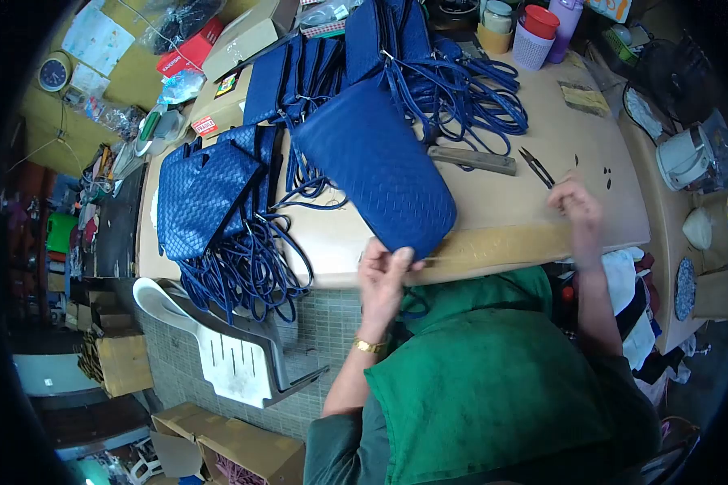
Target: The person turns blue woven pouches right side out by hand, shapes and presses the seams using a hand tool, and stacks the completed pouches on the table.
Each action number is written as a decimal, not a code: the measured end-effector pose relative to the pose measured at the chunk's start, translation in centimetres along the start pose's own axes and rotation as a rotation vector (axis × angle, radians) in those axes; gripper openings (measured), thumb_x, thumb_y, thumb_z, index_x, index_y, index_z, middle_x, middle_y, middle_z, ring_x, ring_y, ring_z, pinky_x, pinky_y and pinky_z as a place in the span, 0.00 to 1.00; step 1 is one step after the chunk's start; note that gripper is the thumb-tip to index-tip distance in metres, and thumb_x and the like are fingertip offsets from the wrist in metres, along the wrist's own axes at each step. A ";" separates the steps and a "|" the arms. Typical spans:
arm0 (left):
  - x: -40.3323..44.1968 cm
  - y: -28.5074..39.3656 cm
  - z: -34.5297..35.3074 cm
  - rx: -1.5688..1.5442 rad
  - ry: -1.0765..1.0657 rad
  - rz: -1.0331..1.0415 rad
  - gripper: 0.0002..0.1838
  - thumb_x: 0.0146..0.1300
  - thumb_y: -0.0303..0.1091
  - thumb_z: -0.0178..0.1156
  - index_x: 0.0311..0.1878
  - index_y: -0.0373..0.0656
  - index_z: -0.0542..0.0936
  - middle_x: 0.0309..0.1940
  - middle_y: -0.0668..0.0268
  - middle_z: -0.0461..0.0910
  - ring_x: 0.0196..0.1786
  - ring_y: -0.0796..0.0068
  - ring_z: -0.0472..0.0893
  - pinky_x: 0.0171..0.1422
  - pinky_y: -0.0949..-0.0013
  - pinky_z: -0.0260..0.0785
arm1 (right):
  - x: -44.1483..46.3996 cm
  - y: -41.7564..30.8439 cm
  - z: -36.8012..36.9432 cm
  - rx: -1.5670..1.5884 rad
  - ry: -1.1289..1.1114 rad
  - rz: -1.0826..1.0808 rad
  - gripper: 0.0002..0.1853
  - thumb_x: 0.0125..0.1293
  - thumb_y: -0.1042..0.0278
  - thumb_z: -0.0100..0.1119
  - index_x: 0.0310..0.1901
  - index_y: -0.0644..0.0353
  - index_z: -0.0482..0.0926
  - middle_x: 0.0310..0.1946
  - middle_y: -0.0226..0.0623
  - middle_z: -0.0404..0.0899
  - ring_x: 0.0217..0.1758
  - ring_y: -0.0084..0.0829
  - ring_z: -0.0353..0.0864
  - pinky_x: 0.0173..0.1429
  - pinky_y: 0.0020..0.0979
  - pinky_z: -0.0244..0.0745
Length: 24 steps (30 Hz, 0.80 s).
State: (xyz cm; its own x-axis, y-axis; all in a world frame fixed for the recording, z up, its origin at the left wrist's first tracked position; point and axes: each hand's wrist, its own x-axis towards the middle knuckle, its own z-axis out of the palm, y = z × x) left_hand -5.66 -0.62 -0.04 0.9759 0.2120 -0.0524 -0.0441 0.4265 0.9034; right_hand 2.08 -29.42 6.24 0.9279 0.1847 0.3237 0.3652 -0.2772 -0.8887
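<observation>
A blue woven-pattern bag (388,178) lies slanted across the table, its rounded end toward me. At its near corner my left hand (383,279) grips the edge, thumb on top. My right hand (576,206) is raised over the table's right part, away from the bag. Its fingers are curled together and slightly blurred; whatever they may hold is too small to make out. Just left of it lie dark thread snips (536,167). A flat bar-like tool (471,160) rests between the snips and the bag.
Stacked blue woven bags (206,194) with trailing cords (247,271) sit at the table's left edge. More blue bags (388,36) and looped straps (469,97) lie at the back. Cups (534,36) stand behind. A white plastic chair (234,364) is at the left front.
</observation>
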 end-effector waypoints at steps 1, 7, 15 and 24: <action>0.0 -0.1 1.8 -0.040 -0.014 -0.053 0.08 0.68 0.29 0.59 0.46 0.37 0.78 0.41 0.64 0.82 0.37 0.78 0.81 0.43 0.73 0.79 | -0.2 -0.8 1.3 0.005 -0.098 -0.097 0.10 0.62 0.74 0.53 0.44 0.63 0.76 0.32 0.34 0.71 0.36 0.29 0.71 0.47 0.29 0.68; -0.9 -3.2 2.4 -0.024 -0.387 -0.372 0.19 0.74 0.42 0.50 0.50 0.33 0.80 0.43 0.59 0.83 0.48 0.75 0.81 0.55 0.72 0.71 | -2.1 1.1 9.2 -0.489 -0.320 -0.185 0.17 0.54 0.66 0.68 0.45 0.59 0.80 0.39 0.42 0.72 0.42 0.42 0.73 0.49 0.38 0.72; -0.2 1.7 -6.0 1.422 0.098 0.524 0.41 0.42 0.34 0.77 0.63 0.47 0.72 0.64 0.52 0.64 0.62 0.51 0.69 0.64 0.54 0.65 | -0.3 4.8 5.2 -0.517 -0.284 0.068 0.17 0.54 0.57 0.71 0.42 0.57 0.81 0.32 0.40 0.74 0.41 0.44 0.75 0.50 0.42 0.71; 4.9 2.0 -7.7 1.393 -0.197 0.533 0.21 0.49 0.38 0.72 0.48 0.46 0.84 0.53 0.59 0.79 0.50 0.59 0.75 0.57 0.63 0.69 | -1.4 1.7 11.1 -0.546 -0.565 -0.150 0.25 0.48 0.68 0.67 0.50 0.59 0.73 0.47 0.45 0.68 0.53 0.48 0.68 0.59 0.44 0.68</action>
State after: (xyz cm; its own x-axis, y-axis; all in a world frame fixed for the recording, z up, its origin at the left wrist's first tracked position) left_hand -2.57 8.06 -1.76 0.9287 -0.0979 0.3578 -0.2707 -0.8383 0.4733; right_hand 0.55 -19.64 0.68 0.7418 0.6654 0.0837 0.6033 -0.6075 -0.5167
